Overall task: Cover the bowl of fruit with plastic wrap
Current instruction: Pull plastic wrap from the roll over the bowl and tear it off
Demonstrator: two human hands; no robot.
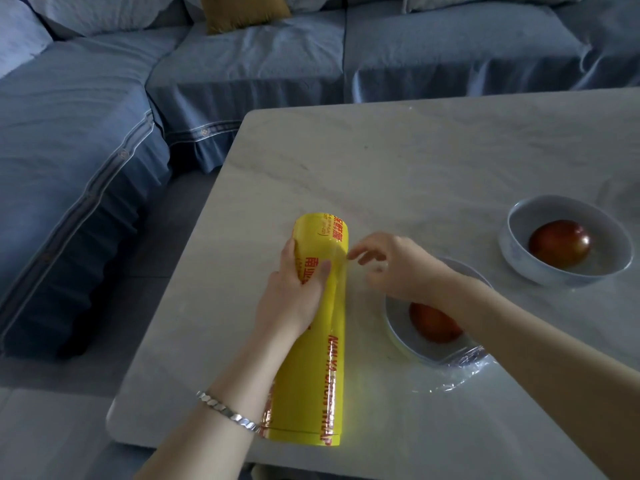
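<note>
The bowl [390,315] with a red fruit [433,322] sat on the surface [381,161] at 3 o'clock from the yellow roll [332,358], with crinkly wrap [464,365] at its near rim. The left hand [294,289] had its grip curled around the roll. The right hand [398,265] reached to the roll's edge. I couldn't tell if its grip pinched anything.

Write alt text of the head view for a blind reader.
A left hand grips a yellow plastic wrap roll on a table; the right hand reaches for its edge. A near bowl and a far bowl hold red fruit.
</note>
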